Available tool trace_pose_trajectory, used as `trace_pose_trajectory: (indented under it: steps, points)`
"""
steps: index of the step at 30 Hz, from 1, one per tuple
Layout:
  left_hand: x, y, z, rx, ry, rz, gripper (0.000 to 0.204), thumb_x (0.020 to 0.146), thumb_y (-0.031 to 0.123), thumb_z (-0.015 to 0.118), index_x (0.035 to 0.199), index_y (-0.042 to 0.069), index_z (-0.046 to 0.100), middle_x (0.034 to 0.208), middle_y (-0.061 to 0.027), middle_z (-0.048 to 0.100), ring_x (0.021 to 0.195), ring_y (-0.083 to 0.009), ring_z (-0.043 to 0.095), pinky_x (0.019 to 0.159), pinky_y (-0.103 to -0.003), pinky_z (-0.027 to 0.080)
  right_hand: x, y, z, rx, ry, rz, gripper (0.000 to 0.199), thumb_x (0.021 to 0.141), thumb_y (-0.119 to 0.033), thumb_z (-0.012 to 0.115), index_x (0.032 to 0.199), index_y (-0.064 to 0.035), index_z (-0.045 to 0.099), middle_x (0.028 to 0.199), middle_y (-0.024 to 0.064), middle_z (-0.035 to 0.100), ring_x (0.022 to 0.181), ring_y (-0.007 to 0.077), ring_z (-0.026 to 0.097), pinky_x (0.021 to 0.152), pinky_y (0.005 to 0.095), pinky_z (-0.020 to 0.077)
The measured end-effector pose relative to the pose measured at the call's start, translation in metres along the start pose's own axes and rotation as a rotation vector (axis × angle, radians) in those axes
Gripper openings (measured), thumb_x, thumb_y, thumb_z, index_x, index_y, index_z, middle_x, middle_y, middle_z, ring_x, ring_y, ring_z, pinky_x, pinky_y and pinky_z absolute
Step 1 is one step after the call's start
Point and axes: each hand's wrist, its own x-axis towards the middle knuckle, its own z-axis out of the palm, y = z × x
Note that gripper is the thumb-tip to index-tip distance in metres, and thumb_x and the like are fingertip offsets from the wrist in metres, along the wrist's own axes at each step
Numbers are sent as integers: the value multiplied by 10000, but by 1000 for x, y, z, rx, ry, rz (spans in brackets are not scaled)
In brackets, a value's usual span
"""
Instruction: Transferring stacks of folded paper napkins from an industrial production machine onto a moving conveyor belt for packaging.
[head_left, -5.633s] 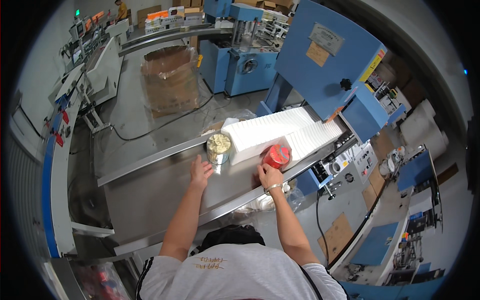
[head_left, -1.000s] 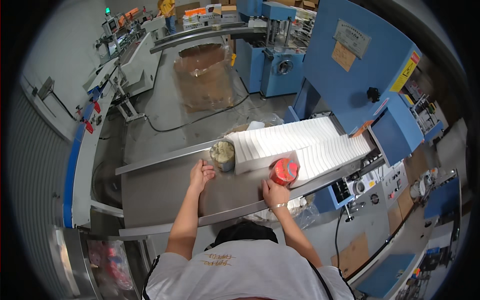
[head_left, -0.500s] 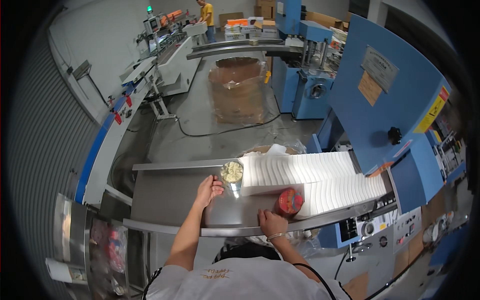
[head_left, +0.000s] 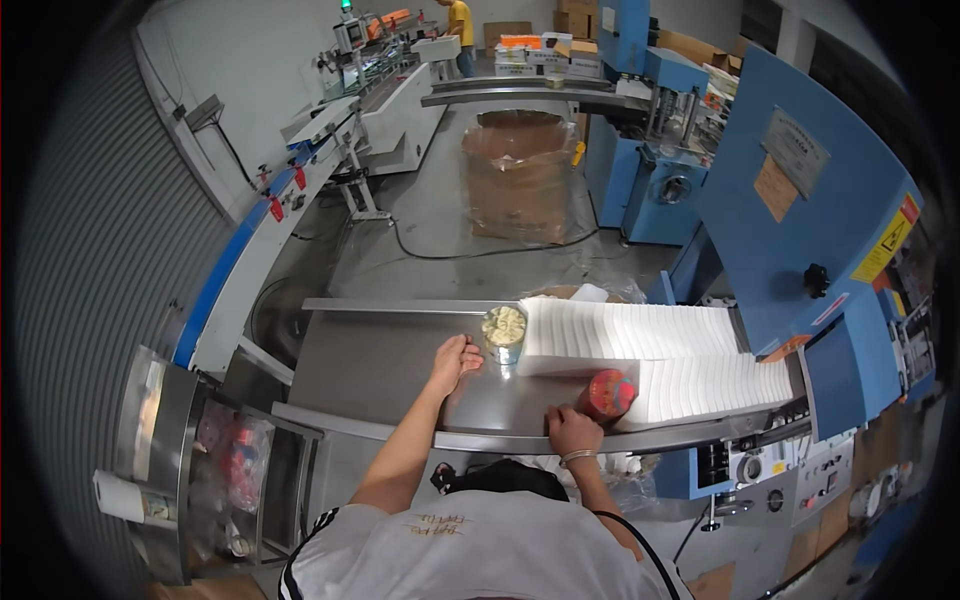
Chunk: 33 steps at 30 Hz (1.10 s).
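A clear round container with pale, crumpled-looking contents (head_left: pixel 504 328) stands on the metal tray (head_left: pixel 370 350), against the end of the far row of white sheets (head_left: pixel 630 330). Just left of it is my left hand (head_left: pixel 455 362), its fingers curled in; whether anything is inside them is hidden. A red round container with a patterned top (head_left: pixel 609 394) leans against the end of the nearer row of white sheets (head_left: pixel 715 390). My right hand (head_left: pixel 574 431) is closed beside that red container, by the tray's near edge. What its fingers may hold does not show.
A tall blue machine (head_left: pixel 775 180) stands at the tray's right end. Beyond the tray is a large plastic-lined carton (head_left: pixel 520 185), with a black cable (head_left: pixel 470 255) on the floor. A white conveyor (head_left: pixel 260 230) runs along the left. A person in yellow (head_left: pixel 461 25) stands far back.
The whole view has shifted, so the scene sits further right. My left hand's fingers have curled in more beside the clear container. My right hand stays by the red one.
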Motion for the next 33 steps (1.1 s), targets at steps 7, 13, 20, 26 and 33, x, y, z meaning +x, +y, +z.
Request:
trace_pose_trajectory:
  steps: [7, 13, 20, 26, 33]
  points:
    - [-1, -4, -2, 6, -7, 13, 242, 976, 228, 410, 1047, 11, 492, 803, -98, 597, 619, -173, 632, 549, -272, 551, -3, -10, -11, -37, -34, 65, 303, 845, -401, 508, 782, -145, 659, 714, 128, 660, 668, 335, 648, 634, 462, 515]
    - [-1, -10, 0, 32, 31, 42, 218, 960, 211, 448, 1067, 24, 482, 853, -92, 579, 629, -161, 622, 550, -262, 541, -5, -7, -6, 16, 7, 93, 306, 830, -433, 537, 816, -158, 671, 729, 144, 656, 677, 356, 636, 641, 472, 503]
    - [3, -17, -3, 68, -34, 55, 310, 953, 207, 465, 1181, 0, 439, 941, -134, 560, 695, -189, 623, 615, -295, 537, -7, -6, -5, -31, 42, 132, 283, 824, -417, 553, 785, -156, 655, 708, 158, 645, 672, 365, 630, 625, 477, 498]
    - [3, -19, -4, 33, -41, 71, 331, 941, 187, 480, 1206, -4, 427, 954, -137, 557, 688, -198, 625, 615, -303, 533, -5, -5, -1, -84, 4, 156, 294, 830, -427, 542, 808, -158, 659, 721, 170, 646, 690, 368, 633, 637, 476, 501]
    - [11, -21, -12, 40, -51, 64, 396, 927, 163, 484, 1266, -12, 378, 941, -142, 561, 695, -217, 626, 613, -313, 534, -2, -9, 2, -105, -65, 163, 328, 843, -443, 509, 864, -159, 671, 781, 176, 655, 743, 368, 638, 677, 464, 507]
